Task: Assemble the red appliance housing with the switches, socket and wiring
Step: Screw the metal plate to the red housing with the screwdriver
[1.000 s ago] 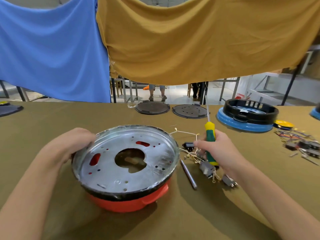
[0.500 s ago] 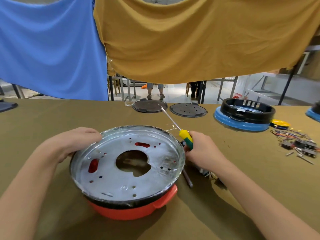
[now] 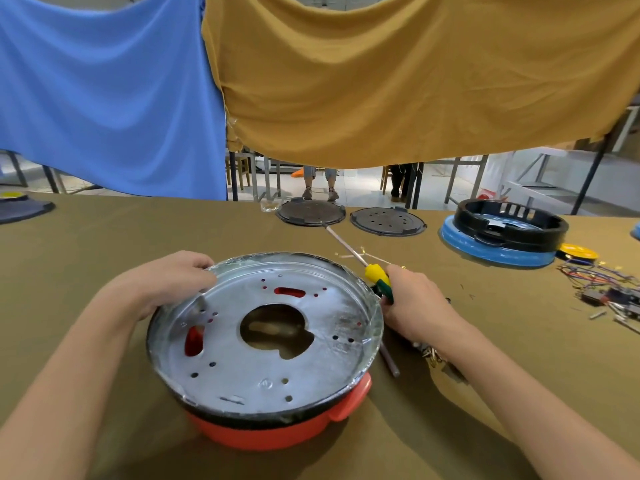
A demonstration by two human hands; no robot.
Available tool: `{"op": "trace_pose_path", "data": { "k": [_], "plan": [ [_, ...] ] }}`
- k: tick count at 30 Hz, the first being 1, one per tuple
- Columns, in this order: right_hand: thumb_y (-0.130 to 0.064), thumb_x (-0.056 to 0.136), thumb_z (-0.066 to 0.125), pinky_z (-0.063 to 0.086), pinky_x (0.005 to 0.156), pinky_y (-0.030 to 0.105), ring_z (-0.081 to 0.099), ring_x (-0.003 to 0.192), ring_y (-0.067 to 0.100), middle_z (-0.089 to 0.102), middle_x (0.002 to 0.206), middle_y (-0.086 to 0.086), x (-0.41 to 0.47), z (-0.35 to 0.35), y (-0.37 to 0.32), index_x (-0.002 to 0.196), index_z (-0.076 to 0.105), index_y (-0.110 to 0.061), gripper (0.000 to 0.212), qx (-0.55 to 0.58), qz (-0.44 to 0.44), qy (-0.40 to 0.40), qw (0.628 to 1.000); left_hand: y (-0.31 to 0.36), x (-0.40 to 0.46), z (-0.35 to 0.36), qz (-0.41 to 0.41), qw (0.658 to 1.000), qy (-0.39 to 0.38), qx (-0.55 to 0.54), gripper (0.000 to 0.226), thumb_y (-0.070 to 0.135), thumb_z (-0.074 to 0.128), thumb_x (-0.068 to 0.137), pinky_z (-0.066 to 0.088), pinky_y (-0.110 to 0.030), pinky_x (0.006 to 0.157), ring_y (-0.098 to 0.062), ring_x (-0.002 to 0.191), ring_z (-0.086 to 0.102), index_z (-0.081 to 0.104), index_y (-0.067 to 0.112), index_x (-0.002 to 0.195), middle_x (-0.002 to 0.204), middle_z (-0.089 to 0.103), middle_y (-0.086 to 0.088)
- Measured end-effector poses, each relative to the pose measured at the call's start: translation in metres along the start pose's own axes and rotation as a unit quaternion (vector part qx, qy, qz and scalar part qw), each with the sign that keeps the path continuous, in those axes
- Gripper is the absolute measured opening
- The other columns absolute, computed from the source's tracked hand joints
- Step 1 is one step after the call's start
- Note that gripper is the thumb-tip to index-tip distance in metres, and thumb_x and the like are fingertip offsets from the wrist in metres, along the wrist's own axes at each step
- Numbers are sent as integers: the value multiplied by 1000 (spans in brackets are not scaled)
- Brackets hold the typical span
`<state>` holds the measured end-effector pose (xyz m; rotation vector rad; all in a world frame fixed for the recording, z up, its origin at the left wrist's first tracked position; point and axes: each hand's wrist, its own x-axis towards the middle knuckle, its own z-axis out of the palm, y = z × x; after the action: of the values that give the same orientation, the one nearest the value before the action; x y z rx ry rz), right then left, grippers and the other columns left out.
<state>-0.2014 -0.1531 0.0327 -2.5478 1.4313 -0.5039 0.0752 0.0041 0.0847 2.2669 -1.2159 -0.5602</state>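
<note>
The red appliance housing (image 3: 277, 434) sits on the table in front of me, topped by a round silver metal plate (image 3: 266, 358) with a large centre hole and several small holes. My left hand (image 3: 173, 282) grips the plate's far left rim. My right hand (image 3: 412, 306) holds a yellow and green screwdriver (image 3: 375, 275) at the plate's right rim, its shaft pointing away and to the left. A few small switch parts with gold terminals (image 3: 433, 356) peek out under my right wrist.
A thin metal rod (image 3: 389, 360) lies right of the housing. Two dark round discs (image 3: 311, 213) (image 3: 388, 221) and a blue and black housing (image 3: 502, 233) stand at the table's far edge. Loose wires and parts (image 3: 609, 289) lie at the far right. Blue and mustard cloths hang above.
My right hand has drawn the screwdriver in against the housing's right rim and tipped its shaft from upright to leaning away left. My left hand has slid further onto the plate's rim.
</note>
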Motion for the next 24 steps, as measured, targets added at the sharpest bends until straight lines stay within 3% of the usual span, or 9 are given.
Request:
{"op": "trace_pose_path", "data": {
  "k": [4,7,11,14,19,24],
  "plan": [
    [-14,86,71,55,75,36,66,82,14,67,85,-2,-6,-10,11,93,52,-22,22,153,3,14,988,1,-4,-2,5,1000,-9,22,15,15,53,88,53,-47,89,-34,95,67,67,16,94,98,71,-10],
    [-8,86,72,58,70,36,70,76,21,71,79,4,-10,-21,13,91,55,-13,18,275,14,44,960,3,-5,1,25,999,-13,39,13,12,54,89,53,-46,89,-31,93,67,67,15,91,93,71,-8],
    [0,85,71,59,67,25,75,80,22,74,85,9,-16,-36,8,99,52,-1,24,512,25,25,858,6,-7,-5,31,999,8,15,21,6,56,88,57,-42,83,-24,82,71,71,20,88,84,75,-3],
    [8,79,71,59,69,28,72,77,25,69,81,12,-22,-38,0,89,48,-9,31,642,5,-28,766,9,-9,-7,21,1000,-12,17,24,4,54,88,57,-46,86,-24,84,72,71,19,95,88,75,-4],
    [4,66,72,59,67,27,69,70,22,67,77,10,-25,-34,-9,81,45,-12,35,720,-10,-71,690,6,-15,-15,25,997,-61,-26,25,2,54,89,53,-61,89,-38,88,72,65,15,106,96,74,-17],
    [3,68,72,58,66,27,68,71,22,66,79,11,-28,-35,-10,80,46,-12,32,738,-19,-59,671,6,-15,-15,35,995,-77,-53,24,2,55,91,51,-65,89,-40,90,72,64,15,109,100,73,-18]
  ]
}}
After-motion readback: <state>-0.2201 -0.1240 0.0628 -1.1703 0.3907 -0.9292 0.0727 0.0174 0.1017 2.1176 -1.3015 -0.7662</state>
